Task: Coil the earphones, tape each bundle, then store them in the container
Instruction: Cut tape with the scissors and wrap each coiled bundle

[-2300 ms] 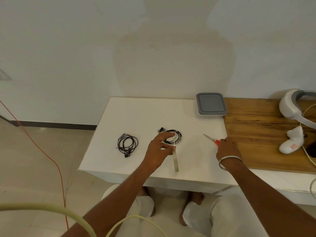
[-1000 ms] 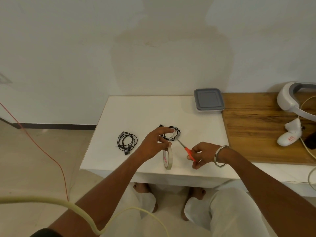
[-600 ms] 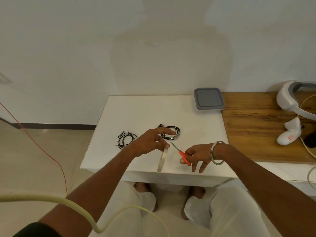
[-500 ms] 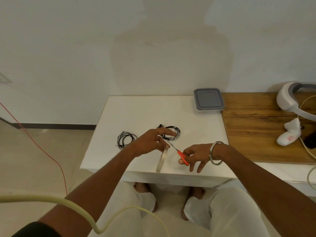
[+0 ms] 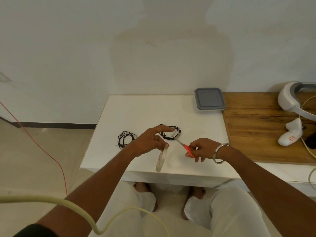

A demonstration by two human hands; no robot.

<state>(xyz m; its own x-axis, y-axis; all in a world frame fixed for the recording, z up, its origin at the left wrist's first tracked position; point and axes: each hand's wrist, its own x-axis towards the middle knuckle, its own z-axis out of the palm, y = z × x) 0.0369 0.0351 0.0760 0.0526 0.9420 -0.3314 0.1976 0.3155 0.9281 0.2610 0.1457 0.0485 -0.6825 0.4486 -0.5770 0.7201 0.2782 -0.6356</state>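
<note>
Seen from above: left hand (image 5: 148, 142) over the middle of a white table (image 5: 136, 110), pinching a tape roll (image 5: 161, 159) that hangs on edge toward the front edge, forefinger stretched out over a coiled black earphone bundle (image 5: 171, 134). Right hand (image 5: 203, 148), steel bangle (image 5: 220, 153) at the wrist, gripping red-handled scissors (image 5: 184, 145), blades pointed at that bundle. Second earphone coil (image 5: 125, 139) lying nearer the left edge. Grey lidded container (image 5: 209, 101) at the back right corner.
</note>
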